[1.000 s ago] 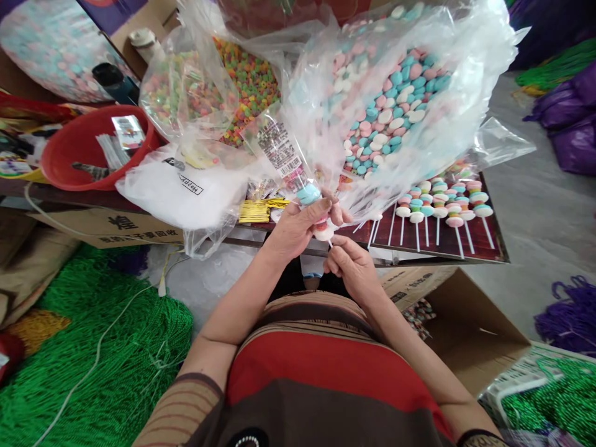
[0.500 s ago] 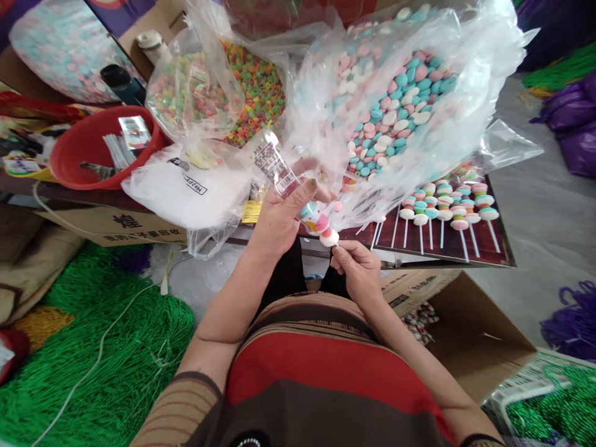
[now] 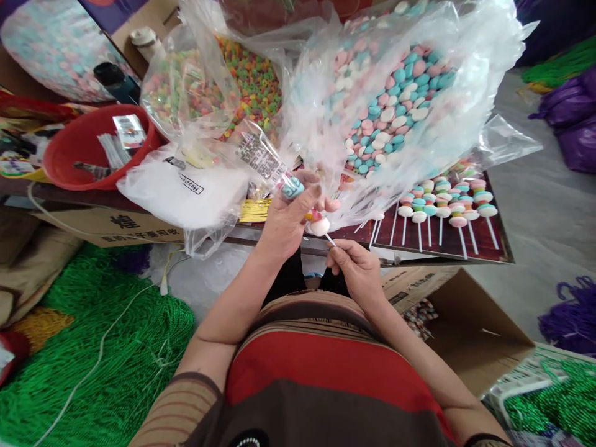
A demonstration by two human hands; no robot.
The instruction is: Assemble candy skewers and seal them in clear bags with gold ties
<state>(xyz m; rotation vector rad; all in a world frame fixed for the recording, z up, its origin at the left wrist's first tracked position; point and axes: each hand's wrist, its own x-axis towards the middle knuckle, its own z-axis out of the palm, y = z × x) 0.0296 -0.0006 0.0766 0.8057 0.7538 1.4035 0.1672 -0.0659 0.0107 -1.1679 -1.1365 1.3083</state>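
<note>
My left hand [image 3: 289, 218] is closed around a marshmallow candy skewer [image 3: 319, 227] in a clear printed wrapper [image 3: 261, 155]. A blue piece shows above the fingers, a white piece below; the middle is partly hidden by the hand. My right hand [image 3: 357, 266] pinches the lower end of the skewer's thin white stick. Finished-looking skewers [image 3: 459, 205] of pink, blue and white marshmallows lie in a row on the dark table [image 3: 498, 231], right of my hands. Beyond my hands stands a big clear bag of loose marshmallows [image 3: 386, 115].
Ring candies [image 3: 254, 84] fill a bag at the back. Left of it are a red basin [image 3: 58, 162], a stack of white plastic bags [image 3: 195, 205] and yellow twist ties [image 3: 255, 211]. Below right sits an open cardboard box [image 3: 475, 335]; green cord [image 3: 116, 323] covers the floor at left.
The skewer has slid further up into the wrapper, its blue end now above my left fingers. My left hand first moved up the wrapper, then back down over the candy; my right hand kept the stick.
</note>
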